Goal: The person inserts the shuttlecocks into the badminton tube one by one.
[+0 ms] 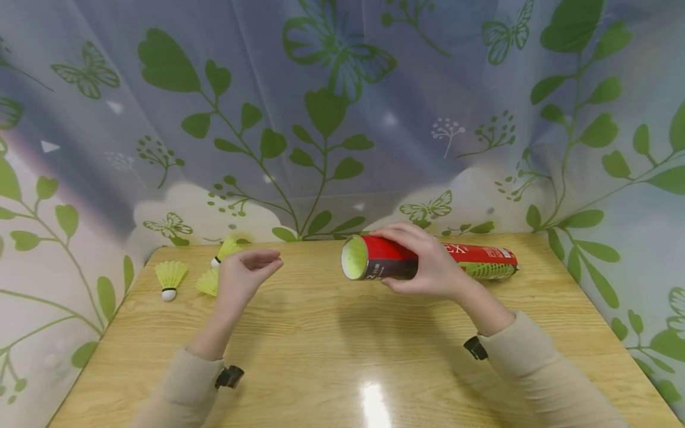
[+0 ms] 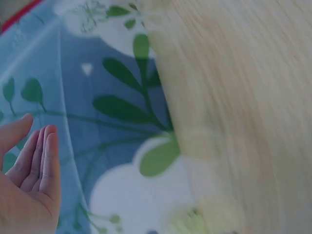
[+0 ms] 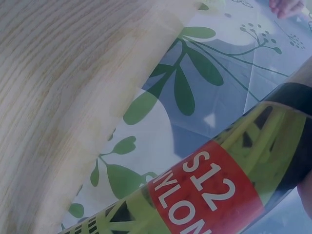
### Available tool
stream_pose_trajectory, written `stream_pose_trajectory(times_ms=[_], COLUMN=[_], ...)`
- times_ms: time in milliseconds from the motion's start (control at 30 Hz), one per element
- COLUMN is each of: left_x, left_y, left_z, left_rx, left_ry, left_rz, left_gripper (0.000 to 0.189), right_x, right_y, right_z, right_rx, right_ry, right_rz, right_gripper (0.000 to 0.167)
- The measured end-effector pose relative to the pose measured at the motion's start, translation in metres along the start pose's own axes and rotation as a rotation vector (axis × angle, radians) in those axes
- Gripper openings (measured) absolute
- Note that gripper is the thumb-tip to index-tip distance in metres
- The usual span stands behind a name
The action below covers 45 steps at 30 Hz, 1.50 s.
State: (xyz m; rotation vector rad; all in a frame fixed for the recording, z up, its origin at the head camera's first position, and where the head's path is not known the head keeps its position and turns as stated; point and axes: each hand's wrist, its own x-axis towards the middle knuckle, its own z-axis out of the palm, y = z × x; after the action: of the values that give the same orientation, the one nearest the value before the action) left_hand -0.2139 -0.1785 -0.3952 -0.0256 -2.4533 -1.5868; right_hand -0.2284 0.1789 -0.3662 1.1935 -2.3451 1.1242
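Observation:
My right hand grips a red and black shuttlecock tube from above, thumb on the near side and fingers over the far side. The tube lies sideways, its uncapped round end facing left with yellow showing inside. In the right wrist view the tube reads "S12 NYLON". My left hand hovers over the left of the table, holding nothing, fingers extended together and thumb near them. Around it are yellow shuttlecocks: one further left, one partly hidden behind the hand, one at the back.
The wooden table has its back edge against a curtain printed with green leaves and butterflies. The curtain also hangs along both sides. Black wrist straps show at both sleeve cuffs.

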Motion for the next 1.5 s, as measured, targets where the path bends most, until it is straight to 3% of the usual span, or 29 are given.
stream_pose_trajectory(times_ms=[467, 600, 767, 1067, 1300, 1500], left_x=[-0.003, -0.005, -0.005, 0.001, 0.008, 0.011], left_y=[-0.053, -0.064, -0.077, -0.092, -0.105, -0.113], left_z=[-0.037, -0.043, -0.05, -0.069, -0.087, -0.101], left_rx=[0.125, 0.121, 0.132, 0.278, 0.338, 0.37], left_ry=[0.086, 0.114, 0.137, 0.212, 0.256, 0.236], left_rz=[-0.09, -0.054, 0.046, 0.168, 0.15, 0.083], left_gripper=[0.03, 0.029, 0.025, 0.021, 0.021, 0.025], right_x=[0.0, 0.0, 0.0, -0.001, -0.001, -0.002], right_y=[0.002, 0.002, 0.002, 0.002, -0.001, -0.002], right_z=[0.001, 0.002, 0.003, 0.002, 0.001, 0.001], right_rx=[0.007, -0.003, -0.016, -0.018, -0.017, -0.025], right_ry=[0.0, 0.001, -0.001, -0.009, -0.01, -0.008], right_rz=[0.001, -0.008, -0.003, 0.017, 0.033, 0.033], right_gripper=[0.072, 0.073, 0.074, 0.073, 0.073, 0.073])
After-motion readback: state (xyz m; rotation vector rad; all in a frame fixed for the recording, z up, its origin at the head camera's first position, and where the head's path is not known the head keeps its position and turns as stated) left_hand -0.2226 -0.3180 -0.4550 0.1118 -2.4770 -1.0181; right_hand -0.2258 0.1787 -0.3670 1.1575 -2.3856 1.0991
